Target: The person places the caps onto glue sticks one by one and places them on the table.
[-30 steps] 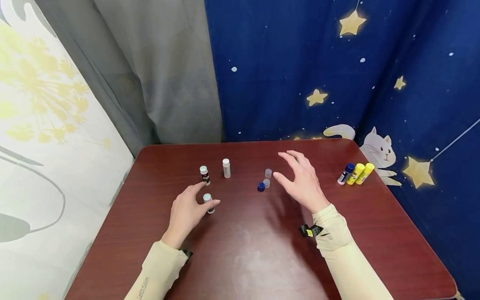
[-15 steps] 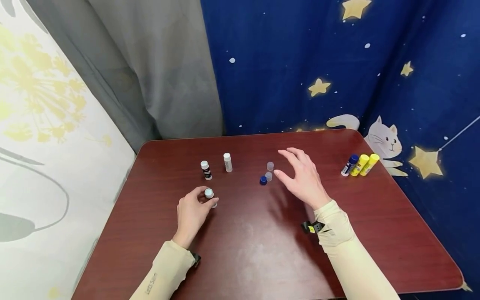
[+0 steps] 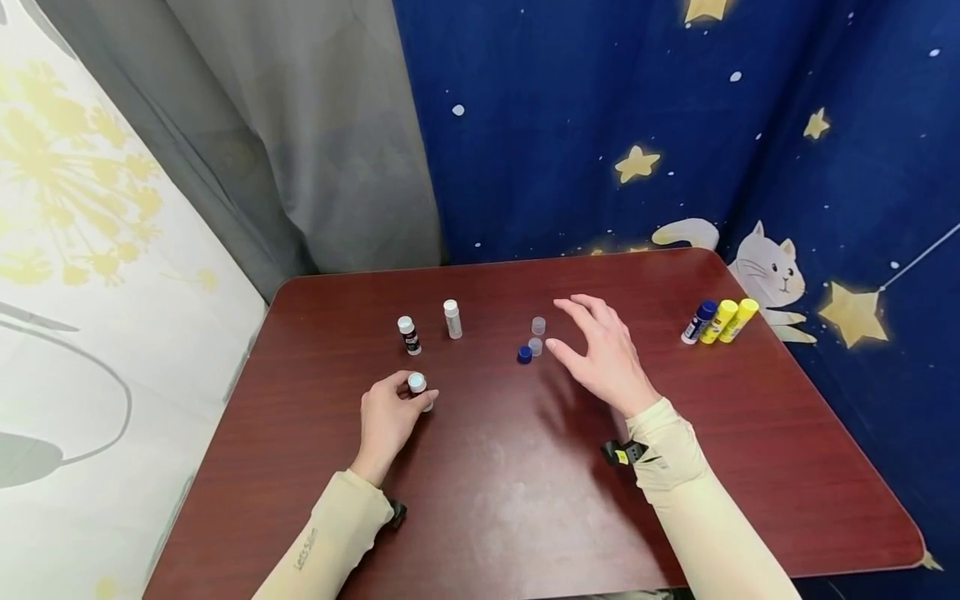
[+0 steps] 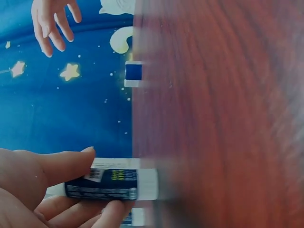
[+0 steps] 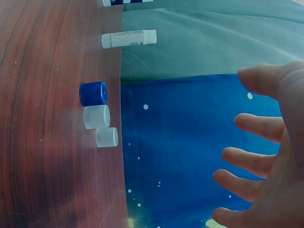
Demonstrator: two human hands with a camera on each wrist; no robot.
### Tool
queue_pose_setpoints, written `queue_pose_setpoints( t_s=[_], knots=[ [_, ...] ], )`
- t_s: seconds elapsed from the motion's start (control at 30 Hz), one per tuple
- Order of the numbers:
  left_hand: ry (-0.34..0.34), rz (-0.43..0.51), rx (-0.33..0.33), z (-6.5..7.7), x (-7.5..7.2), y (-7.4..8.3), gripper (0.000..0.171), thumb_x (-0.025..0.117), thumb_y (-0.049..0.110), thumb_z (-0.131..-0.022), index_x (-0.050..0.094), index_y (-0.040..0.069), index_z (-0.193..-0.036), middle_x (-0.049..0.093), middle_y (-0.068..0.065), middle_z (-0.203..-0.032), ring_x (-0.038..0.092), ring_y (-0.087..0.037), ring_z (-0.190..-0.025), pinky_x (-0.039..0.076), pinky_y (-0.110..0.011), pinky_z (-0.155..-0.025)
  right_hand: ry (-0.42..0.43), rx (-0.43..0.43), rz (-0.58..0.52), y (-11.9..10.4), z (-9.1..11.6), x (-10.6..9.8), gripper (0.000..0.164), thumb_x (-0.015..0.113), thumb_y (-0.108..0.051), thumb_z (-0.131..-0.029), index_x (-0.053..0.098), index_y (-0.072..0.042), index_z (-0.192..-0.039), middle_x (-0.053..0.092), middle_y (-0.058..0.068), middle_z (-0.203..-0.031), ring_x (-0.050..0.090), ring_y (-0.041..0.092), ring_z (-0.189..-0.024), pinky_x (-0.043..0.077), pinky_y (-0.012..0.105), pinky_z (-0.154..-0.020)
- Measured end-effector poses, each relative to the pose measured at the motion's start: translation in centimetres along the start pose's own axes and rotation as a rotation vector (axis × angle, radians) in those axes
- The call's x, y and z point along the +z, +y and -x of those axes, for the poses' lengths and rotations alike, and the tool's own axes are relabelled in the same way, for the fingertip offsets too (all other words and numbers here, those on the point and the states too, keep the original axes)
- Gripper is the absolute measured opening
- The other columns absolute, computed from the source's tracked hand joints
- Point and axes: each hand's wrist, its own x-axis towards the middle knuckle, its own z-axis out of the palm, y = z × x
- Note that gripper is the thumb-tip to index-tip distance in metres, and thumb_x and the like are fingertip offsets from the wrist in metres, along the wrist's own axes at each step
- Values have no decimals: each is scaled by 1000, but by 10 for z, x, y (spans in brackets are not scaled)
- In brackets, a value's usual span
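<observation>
My left hand (image 3: 386,421) pinches an upright glue stick (image 3: 417,384) between thumb and fingers, left of the table's middle. In the left wrist view this glue stick (image 4: 114,184) has a dark label and white ends. Behind it stand another dark-labelled glue stick (image 3: 409,337) and a white-labelled glue stick (image 3: 452,320). My right hand (image 3: 602,360) hovers over the table with its fingers spread and nothing in them. Just left of it are a blue cap (image 3: 524,355) and two clear caps, a nearer one (image 3: 536,347) and a farther one (image 3: 538,326), grouped closely.
At the right of the dark red table (image 3: 480,508) a navy-capped glue stick (image 3: 699,323) stands beside two yellow glue sticks (image 3: 729,322). Grey and blue star-patterned curtains (image 3: 540,150) hang behind the table's far edge.
My left hand has drawn back from between the two dark-labelled glue sticks and closed its fingers round the nearer one. The right hand has hardly moved; the head view has shifted slightly.
</observation>
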Motion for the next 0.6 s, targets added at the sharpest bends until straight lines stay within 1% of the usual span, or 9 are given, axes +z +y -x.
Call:
queue_pose_setpoints(
  t_s=[0.17, 0.33, 0.47, 0.6],
  knots=[
    [-26, 60, -47, 0, 3, -5, 27, 89, 28, -77, 78, 14, -98, 75, 4, -84, 71, -12, -85, 52, -36, -77, 8, -2, -6, 2, 1, 1, 59, 75, -41, -89, 57, -23, -142, 50, 10, -141, 48, 32, -126, 35, 59, -102],
    [-40, 112, -93, 1, 7, -10, 32, 89, 26, -77, 78, 13, -105, 76, 3, -90, 72, -12, -90, 55, -35, -80, 8, -1, -11, 4, 2, 1, 57, 75, -40, -89, 59, -22, -140, 50, 10, -141, 48, 33, -127, 35, 59, -102],
    [-31, 127, -111, 2, 8, -10, 34, 89, 27, -78, 79, 13, -107, 76, 3, -92, 72, -12, -90, 55, -32, -79, 1, 4, -9, 4, 2, 2, 56, 74, -41, -90, 58, -23, -141, 50, 10, -142, 47, 33, -128, 34, 59, -102],
    [-13, 127, -110, 2, 7, -10, 34, 89, 27, -78, 79, 13, -107, 76, 3, -91, 72, -11, -89, 54, -28, -76, -2, 6, -10, 5, 3, 2, 56, 73, -42, -90, 58, -24, -141, 50, 9, -142, 47, 32, -129, 34, 60, -102]
  ],
)
